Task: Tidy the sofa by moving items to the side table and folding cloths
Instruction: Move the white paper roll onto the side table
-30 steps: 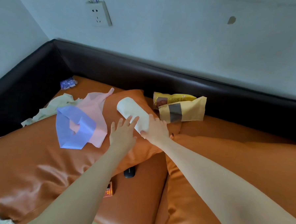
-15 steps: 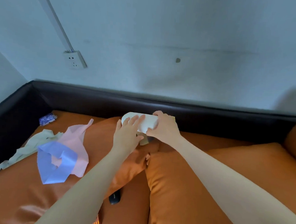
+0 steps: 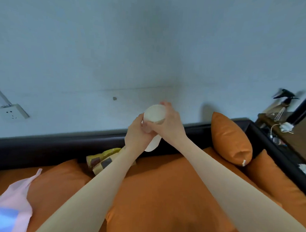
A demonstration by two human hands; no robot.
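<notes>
A: White roll (image 3: 154,114) aloft above the sofa (image 3: 162,196). Why two hands?

B: Left hand (image 3: 137,138) and right hand (image 3: 169,123) both curl round it, likely steadying carry toward side table (image 3: 302,134).

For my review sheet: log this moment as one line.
phase: carry | held: white roll | left hand: grips | right hand: grips | side table: right

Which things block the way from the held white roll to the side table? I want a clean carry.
The white roll is held up by left hand and right hand. An upright orange cushion and the sofa's dark armrest stand before the side table.
</notes>
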